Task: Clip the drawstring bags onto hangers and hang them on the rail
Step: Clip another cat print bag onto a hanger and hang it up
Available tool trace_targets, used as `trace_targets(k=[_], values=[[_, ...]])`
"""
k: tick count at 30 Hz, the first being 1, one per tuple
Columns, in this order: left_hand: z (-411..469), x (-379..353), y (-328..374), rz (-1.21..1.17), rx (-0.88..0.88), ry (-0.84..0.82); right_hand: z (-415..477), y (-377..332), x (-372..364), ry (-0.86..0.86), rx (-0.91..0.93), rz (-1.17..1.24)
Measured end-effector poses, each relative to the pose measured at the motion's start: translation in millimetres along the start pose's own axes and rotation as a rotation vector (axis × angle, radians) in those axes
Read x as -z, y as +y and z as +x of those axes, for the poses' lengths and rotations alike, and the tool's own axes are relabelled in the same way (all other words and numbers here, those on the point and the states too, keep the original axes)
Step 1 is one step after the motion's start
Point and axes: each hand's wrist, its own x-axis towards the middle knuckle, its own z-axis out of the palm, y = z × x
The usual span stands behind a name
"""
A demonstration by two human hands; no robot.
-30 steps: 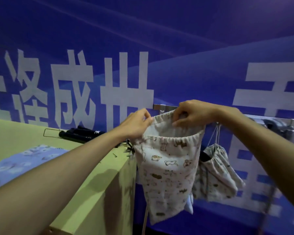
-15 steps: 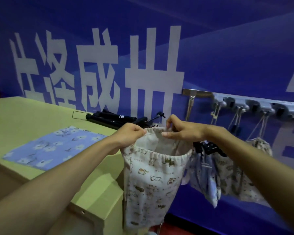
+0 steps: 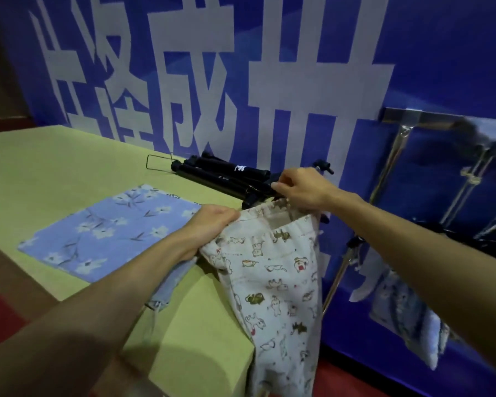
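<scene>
A white drawstring bag [image 3: 275, 285] printed with small animals hangs open-mouthed beside the table's right corner. My left hand [image 3: 212, 222] pinches its left rim and my right hand [image 3: 301, 190] pinches the far rim, close to a pile of black clip hangers [image 3: 221, 174] on the table. A blue flowered bag [image 3: 109, 230] lies flat on the green table [image 3: 40, 173]. At the right, the metal rail [image 3: 418, 121] carries hung bags [image 3: 407, 313], blurred.
A blue wall banner with large white characters [image 3: 284, 81] stands behind the table and rail. A slanted metal pole [image 3: 352, 247] of the rail stand runs down just right of the white bag. Red floor [image 3: 355, 382] shows below.
The view has swung left and down toward the table. Both hands have carried the white bag away from the rail, lower and nearer the black hangers.
</scene>
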Motion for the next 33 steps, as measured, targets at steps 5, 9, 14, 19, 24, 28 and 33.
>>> trace_targets(k=[5, 9, 14, 19, 24, 28, 33], values=[[12, -2, -16, -0.21, -0.016, -0.013, 58, 10, -20, 0.077, -0.015, -0.042], [17, -1, -24, -0.276, -0.038, -0.023, 98, 13, -41, 0.042, -0.03, -0.017], [23, 4, -33, -0.298, -0.074, 0.001, 135, 13, -60, -0.137, -0.094, -0.099], [26, 5, -35, -0.283, -0.102, 0.019, 153, 9, -62, -0.201, -0.127, -0.173], [28, 3, -37, -0.267, -0.127, 0.031, 155, 9, -73, -0.139, -0.133, -0.247], [29, 3, -38, -0.252, -0.132, 0.011, 148, 3, -75, 0.019, -0.088, -0.418], [24, -3, -38, -0.065, -0.186, -0.006, 143, -8, -43, 0.183, -0.05, -0.432]])
